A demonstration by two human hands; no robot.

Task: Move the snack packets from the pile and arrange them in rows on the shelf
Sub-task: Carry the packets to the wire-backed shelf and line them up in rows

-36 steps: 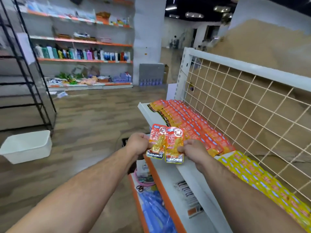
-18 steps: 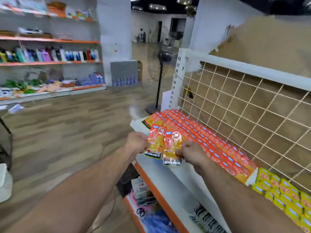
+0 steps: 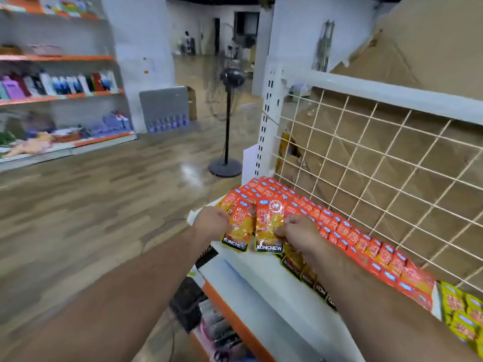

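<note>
Left packet (image 3: 236, 229) and right packet (image 3: 269, 226) are held side by side, edges nearly touching, labels facing the camera, above the left end of the shelf (image 3: 261, 286) near its front edge. The left hand (image 3: 212, 222) pinches the left packet at its left edge, fingers curled. The right hand (image 3: 300, 235) pinches the right packet at its right edge, fingers curled. Red packets (image 3: 339, 226) lie in overlapping rows along the back edge, against the grid (image 3: 366, 165). Yellow packets (image 3: 462, 317) occupy the right end. A fan (image 3: 226, 126) stands on the floor beyond the left end.

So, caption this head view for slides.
Left hand and right hand each hold a snack packet over orange rows on the shelf.
</note>
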